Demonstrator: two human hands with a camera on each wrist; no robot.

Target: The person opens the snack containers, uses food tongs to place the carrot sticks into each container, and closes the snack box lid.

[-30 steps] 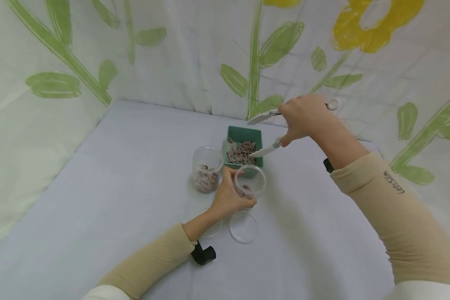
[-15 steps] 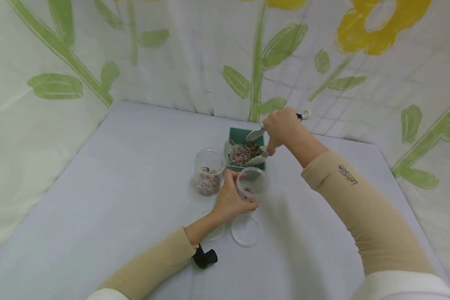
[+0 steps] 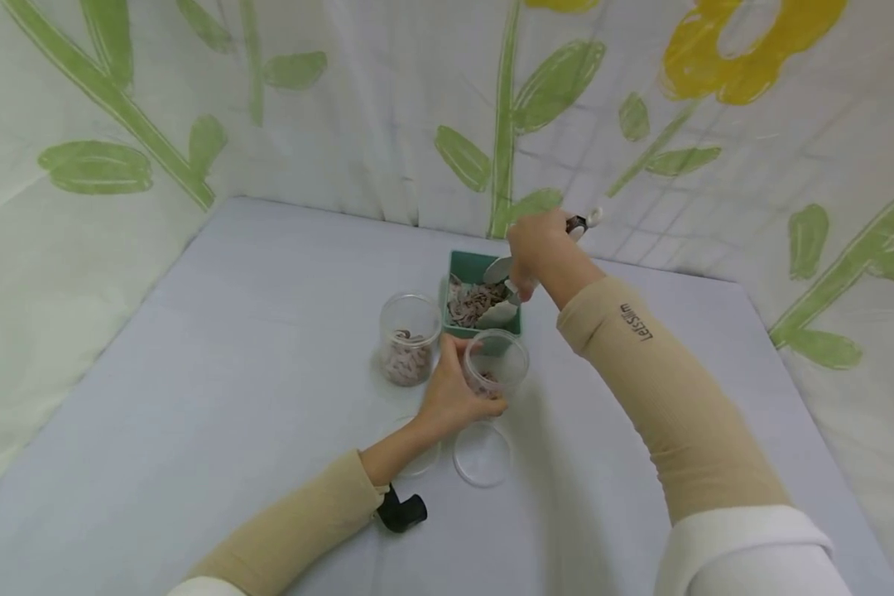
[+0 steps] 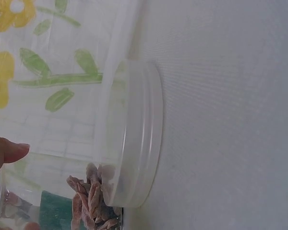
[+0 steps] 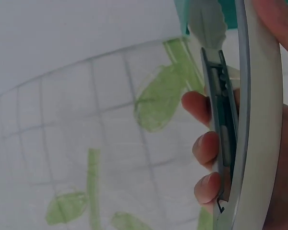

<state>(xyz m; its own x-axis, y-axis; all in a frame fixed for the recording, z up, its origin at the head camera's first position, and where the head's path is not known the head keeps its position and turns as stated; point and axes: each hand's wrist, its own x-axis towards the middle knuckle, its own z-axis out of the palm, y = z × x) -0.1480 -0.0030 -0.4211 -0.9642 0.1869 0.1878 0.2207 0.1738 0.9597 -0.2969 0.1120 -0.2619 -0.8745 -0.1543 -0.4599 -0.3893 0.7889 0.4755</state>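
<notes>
Tongs (image 3: pixel 496 315) clasped by the right hand (image 3: pixel 538 248) have dipped into the green box (image 3: pixel 468 263) beneath its fingers (image 5: pixel 205 146), bringing strips (image 3: pixel 468 306) within reach; the left hand (image 3: pixel 450 396) grips a tub (image 3: pixel 501 364).

Pale table (image 3: pixel 253 314), white sheeting (image 3: pixel 365 108) behind its far edge and beyond both side edges, green stems (image 3: pixel 503 132) and leaves (image 3: pixel 559 87) on the sheeting, yellow flower (image 3: pixel 745 79) above the far right corner, soft light

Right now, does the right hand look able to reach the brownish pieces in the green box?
Probably yes, with the tongs: the right hand holds them spread over or in the green box, whose top is open, leaving the brownish pieces exposed.
</notes>
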